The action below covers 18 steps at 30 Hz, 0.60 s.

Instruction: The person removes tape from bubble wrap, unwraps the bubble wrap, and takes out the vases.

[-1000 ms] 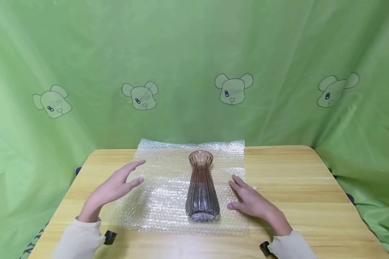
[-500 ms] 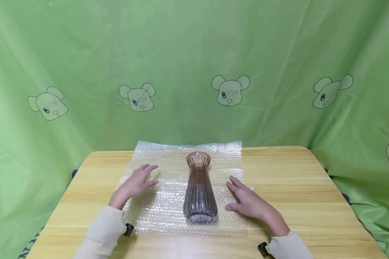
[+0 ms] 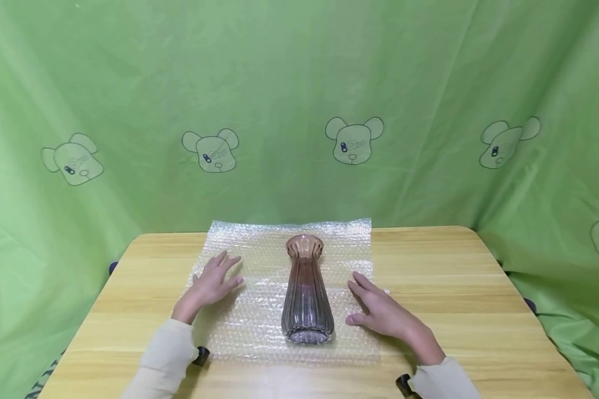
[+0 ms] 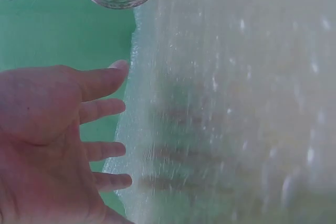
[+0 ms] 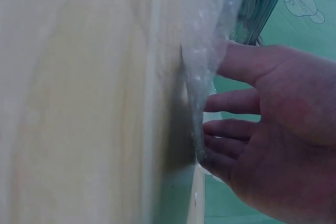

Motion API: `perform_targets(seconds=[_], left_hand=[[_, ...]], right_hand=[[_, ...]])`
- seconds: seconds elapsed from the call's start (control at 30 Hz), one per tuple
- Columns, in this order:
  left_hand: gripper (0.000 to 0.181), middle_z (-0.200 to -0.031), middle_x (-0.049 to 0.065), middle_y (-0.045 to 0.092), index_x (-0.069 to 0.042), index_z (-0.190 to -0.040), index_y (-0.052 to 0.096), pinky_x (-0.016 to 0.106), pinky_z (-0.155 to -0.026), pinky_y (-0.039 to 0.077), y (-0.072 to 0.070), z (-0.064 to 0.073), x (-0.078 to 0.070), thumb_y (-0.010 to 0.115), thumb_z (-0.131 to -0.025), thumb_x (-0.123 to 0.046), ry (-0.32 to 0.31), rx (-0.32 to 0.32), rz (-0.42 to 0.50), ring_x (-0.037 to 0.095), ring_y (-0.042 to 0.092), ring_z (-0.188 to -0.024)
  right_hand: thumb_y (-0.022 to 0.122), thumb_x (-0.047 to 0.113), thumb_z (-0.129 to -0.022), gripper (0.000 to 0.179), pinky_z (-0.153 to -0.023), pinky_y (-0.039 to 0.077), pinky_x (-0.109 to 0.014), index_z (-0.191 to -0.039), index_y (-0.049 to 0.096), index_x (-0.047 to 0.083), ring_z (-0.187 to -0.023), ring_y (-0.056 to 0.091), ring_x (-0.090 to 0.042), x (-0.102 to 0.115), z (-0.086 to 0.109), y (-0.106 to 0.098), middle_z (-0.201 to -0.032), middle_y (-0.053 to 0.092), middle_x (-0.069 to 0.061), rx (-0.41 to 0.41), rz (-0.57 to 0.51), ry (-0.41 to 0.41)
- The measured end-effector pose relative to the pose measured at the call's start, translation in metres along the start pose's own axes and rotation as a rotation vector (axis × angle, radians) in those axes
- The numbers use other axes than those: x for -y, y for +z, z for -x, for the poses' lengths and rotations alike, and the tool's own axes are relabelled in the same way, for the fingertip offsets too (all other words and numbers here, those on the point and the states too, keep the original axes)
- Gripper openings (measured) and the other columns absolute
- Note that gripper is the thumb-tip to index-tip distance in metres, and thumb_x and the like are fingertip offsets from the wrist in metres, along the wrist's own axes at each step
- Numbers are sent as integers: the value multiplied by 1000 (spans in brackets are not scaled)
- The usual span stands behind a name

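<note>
A ribbed glass vase (image 3: 307, 299), pinkish at its flared mouth and grey toward the base, lies on its side on a sheet of bubble wrap (image 3: 259, 321). Its mouth points away from me. To the left of the vase, my left hand (image 3: 211, 284) is over the wrap with fingers spread and holds nothing. My right hand (image 3: 381, 310) is over the sheet's right margin, fingers extended toward the vase but apart from it. In the right wrist view, its fingertips (image 5: 215, 103) are right at the edge of the wrap. The vase's mouth shows in the left wrist view.
A light wooden table (image 3: 459, 299) with rounded far corners bears everything. Green cloth (image 3: 279, 66) printed with bear heads hangs behind it and at the sides. A small white bit (image 3: 386, 291) lies just past the wrap's right edge. Dark devices (image 3: 201, 356) are on both wrists.
My left hand has moved right and in over the bubble wrap, closer to the vase, and its fingers have spread. The right hand and the vase have stayed put.
</note>
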<state>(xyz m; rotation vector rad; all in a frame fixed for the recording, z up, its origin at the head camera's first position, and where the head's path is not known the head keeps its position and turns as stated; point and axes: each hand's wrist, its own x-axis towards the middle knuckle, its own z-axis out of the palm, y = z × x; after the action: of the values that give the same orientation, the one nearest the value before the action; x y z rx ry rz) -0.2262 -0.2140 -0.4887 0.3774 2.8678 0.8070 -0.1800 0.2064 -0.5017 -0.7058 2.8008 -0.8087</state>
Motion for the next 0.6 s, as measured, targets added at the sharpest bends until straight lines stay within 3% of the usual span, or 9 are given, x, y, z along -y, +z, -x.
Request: perform_targets(seconds=[0.27,0.6], left_hand=[[71,-168,26,7,-16,-161,34,90,-99,0,2,-1,0,62,-101,-41,-70,53,-11,59,2,-149],[84,-169,24,5,-19,-160,37,91,-99,1,4,1,-3,75,-90,-46,-141,115,-43,54,1,-151]], right_hand=[[81,31,-87,87,-117,26,-62,-149,39,-14,-148,25,-51,-1,0,2,-163,18,-33,1,-2,3],[81,32,-87,87,-118,26,-62,-149,39,-14,-147,25,-52,0,0,0,-163,18,-34,2,-5,-4]])
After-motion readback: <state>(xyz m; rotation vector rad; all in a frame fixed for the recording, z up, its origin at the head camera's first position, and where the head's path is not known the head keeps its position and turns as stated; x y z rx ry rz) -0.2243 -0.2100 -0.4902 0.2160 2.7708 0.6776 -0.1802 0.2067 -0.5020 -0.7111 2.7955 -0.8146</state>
